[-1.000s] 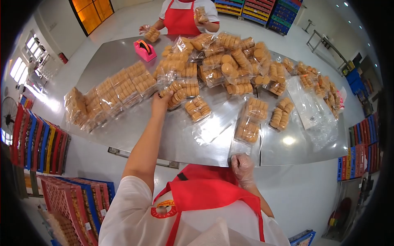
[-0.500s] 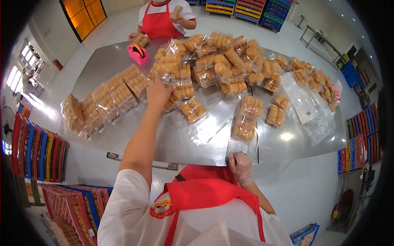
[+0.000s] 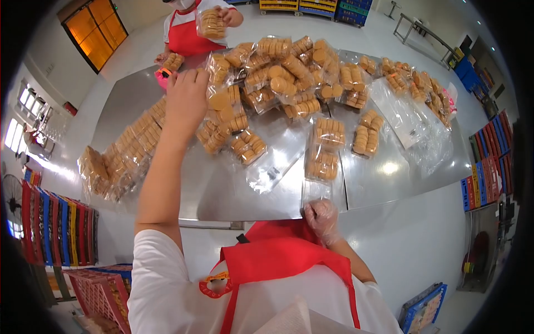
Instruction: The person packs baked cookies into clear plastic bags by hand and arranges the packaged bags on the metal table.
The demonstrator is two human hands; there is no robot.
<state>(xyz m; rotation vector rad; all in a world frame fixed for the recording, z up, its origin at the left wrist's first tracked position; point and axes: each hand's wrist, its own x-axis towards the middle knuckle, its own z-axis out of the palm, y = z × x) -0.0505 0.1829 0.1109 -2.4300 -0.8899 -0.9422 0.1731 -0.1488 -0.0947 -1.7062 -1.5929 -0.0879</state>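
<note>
Pinning the near end of a clear bag (image 3: 322, 165) at the desk (image 3: 261, 203) edge, the gloved right hand (image 3: 322, 218) has its grip clamped on the plastic, probably so the bag lies straight and cannot slide off; its biscuits sit farther in, where the metal bears their weight. The bare left hand (image 3: 188, 106) is raised over the far left part, fingers bent, beside the pink tape dispenser (image 3: 162, 76); whether its grip is apart, together or on something, I cannot tell. The packets in the left row (image 3: 119, 151) lean on one another, which seems to prop them and save room, while flat empty bags (image 3: 409, 122) lie right of the middle, where they probably stay out of the biscuits' way. Counting, I get one dispenser, one bag under the right hand with two blocks of biscuits, one separate packet (image 3: 367, 133) right of it, and one co-worker (image 3: 189, 33) across the desk, one hand lifting one packet (image 3: 212, 24). The central heap (image 3: 278, 69), the row and the empty bags overlap too much to count.
</note>
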